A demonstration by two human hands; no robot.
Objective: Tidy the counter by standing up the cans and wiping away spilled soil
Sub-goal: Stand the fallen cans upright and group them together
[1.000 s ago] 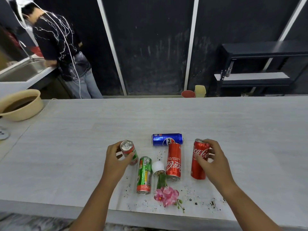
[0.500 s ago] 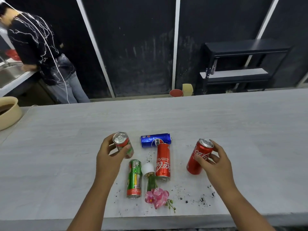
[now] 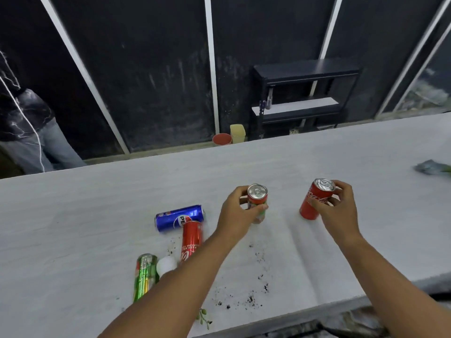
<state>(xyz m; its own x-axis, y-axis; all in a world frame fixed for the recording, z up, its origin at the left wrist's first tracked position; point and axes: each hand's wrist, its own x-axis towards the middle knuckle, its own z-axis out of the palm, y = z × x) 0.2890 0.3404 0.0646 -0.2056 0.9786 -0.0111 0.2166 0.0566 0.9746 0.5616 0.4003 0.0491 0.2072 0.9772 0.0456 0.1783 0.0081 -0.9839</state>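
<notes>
1. Left hand (image 3: 235, 212): fingers and thumb wrapped around a short red-and-green aluminium can (image 3: 257, 203), upright, silver top facing up. Whether its base touches the pale grey stone-look counter (image 3: 97, 215) cannot be told; the hand hides the lower part.
2. Right hand (image 3: 338, 211): fingers curled around the far side and thumb pressed to the near side of a tall red cola can (image 3: 314, 200). Can tilted slightly, top leaning right; base at the counter surface.
3. The two held cans are apart, the cola can to the right of the short one.
4. Lying on their sides, left of the left forearm: a blue cola can (image 3: 180, 217), long axis across the counter; a second red cola can (image 3: 191, 240) touching it at its near side, pointing toward the camera; a green-and-red slim can (image 3: 145, 275) nearer the front edge.
5. A small white round object (image 3: 167, 264) sits between the green can and the lying red can, partly hidden by the forearm.
6. Dark soil specks (image 3: 244, 298) scattered on the counter between the forearms, densest near the front edge.
7. Green plant stem with buds (image 3: 203, 317) at the front edge, mostly hidden.
8. Crumpled grey-green cloth (image 3: 432, 167) at the far right of the counter, well apart from the cans.
</notes>
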